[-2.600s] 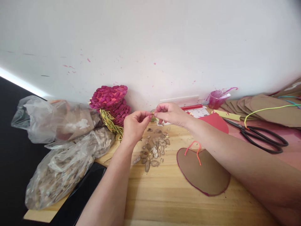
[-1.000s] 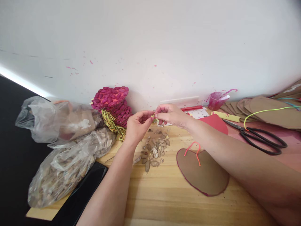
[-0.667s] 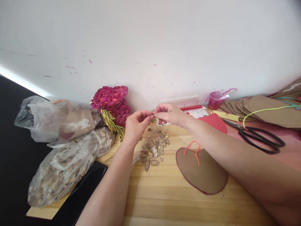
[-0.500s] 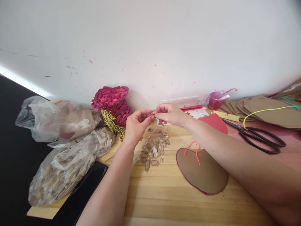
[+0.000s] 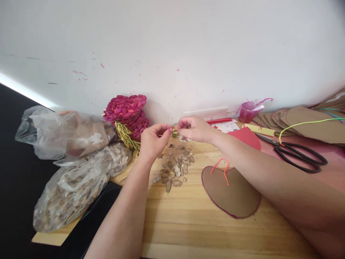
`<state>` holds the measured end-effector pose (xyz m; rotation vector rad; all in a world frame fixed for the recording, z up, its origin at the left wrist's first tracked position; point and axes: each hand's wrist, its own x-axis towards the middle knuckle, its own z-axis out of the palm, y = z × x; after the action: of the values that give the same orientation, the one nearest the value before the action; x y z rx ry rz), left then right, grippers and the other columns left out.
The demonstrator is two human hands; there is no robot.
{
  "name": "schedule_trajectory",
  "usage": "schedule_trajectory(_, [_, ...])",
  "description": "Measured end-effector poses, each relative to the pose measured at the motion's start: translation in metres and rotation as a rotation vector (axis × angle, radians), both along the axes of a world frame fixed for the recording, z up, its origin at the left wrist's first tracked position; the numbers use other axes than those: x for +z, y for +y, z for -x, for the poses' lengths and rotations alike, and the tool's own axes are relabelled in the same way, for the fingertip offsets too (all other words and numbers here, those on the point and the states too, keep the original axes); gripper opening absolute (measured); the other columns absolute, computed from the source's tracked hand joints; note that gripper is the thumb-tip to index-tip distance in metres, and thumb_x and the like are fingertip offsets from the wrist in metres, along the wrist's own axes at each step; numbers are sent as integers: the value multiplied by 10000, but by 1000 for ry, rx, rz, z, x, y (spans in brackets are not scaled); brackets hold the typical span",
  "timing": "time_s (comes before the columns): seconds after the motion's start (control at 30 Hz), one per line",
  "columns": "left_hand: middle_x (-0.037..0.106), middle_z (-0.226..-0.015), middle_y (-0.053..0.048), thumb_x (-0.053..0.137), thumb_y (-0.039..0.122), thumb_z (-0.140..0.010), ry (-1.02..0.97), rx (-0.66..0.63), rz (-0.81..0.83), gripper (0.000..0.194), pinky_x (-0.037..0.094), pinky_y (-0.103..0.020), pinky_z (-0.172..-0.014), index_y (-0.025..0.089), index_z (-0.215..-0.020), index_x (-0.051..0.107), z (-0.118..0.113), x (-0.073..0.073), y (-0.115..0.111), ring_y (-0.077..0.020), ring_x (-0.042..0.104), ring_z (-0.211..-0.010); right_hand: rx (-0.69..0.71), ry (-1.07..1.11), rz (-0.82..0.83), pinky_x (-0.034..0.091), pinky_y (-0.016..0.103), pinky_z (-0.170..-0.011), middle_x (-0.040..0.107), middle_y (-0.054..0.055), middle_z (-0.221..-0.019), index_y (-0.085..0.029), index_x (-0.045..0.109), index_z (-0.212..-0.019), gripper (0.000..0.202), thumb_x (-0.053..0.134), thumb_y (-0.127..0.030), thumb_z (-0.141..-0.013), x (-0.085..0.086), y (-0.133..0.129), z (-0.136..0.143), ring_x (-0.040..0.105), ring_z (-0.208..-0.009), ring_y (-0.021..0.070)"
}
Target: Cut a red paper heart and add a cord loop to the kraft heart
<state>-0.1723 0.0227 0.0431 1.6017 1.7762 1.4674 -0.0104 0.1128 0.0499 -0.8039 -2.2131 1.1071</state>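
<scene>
My left hand (image 5: 156,141) is closed in a pinch of thumb and forefinger, above the far part of the wooden table. My right hand (image 5: 194,128) pinches just to its right, fingertips a short gap away. Whatever the fingers hold is too small to make out; some yellow-green strands (image 5: 175,128) show between or behind the fingertips. Nearer to me on the table lie scattered brown peanut shells (image 5: 177,170). Under my right forearm, a brown cardboard heart (image 5: 229,198) with a dark pink edge and an orange cord loop (image 5: 225,172) is partly hidden.
At left lie a clear bag of shells (image 5: 70,190), another plastic bag (image 5: 81,133) and a black flat object (image 5: 99,212). Magenta shell-covered pieces (image 5: 126,109) with yellow tassels (image 5: 124,136) are stacked by the wall. Black-handled scissors (image 5: 302,154), a pink cup (image 5: 247,112) and cardboard pieces (image 5: 309,124) lie right.
My fingertips have moved slightly apart, the left hand shifting a little left. The view has tilted slightly, so things sit a bit higher. Shells and heart lie as before.
</scene>
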Motion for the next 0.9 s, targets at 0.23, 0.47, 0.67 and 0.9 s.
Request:
schedule_trajectory(0.23, [778, -836, -48, 706, 328, -791, 128, -19, -16, 184, 524, -274, -712, 188, -886, 780, 4, -3, 1, -181, 696, -722, 11, -24, -33, 397, 231, -548, 646, 3, -672, -182, 635, -752, 44, 591, -190, -751, 1, 0, 0, 603, -624, 133])
schedule_trajectory(0.47, [787, -886, -53, 677, 287, -813, 197, -32, -14, 175, 536, -281, -756, 186, -907, 784, 3, -2, 0, -189, 709, -773, 13, -4, -17, 398, 223, -531, 660, 14, -686, -177, 641, -758, 39, 607, -193, -747, -4, 5, 0, 600, -612, 128])
schedule_trajectory(0.67, [789, -904, -42, 655, 277, -835, 255, -12, -27, 193, 534, -257, -729, 180, -941, 784, 4, 1, -2, -172, 704, -769, 14, -19, 38, 416, 225, -529, 656, 1, -675, -182, 634, -795, 72, 600, -202, -735, -5, 6, -1, 595, -585, 128])
schedule_trajectory(0.9, [786, -870, -33, 662, 285, -826, 292, -14, -24, 178, 522, -242, -675, 187, -911, 784, 3, 0, -1, -154, 684, -704, 16, -45, 29, 413, 227, -556, 664, 9, -707, -179, 636, -797, 89, 595, -226, -733, -4, 5, 0, 593, -613, 128])
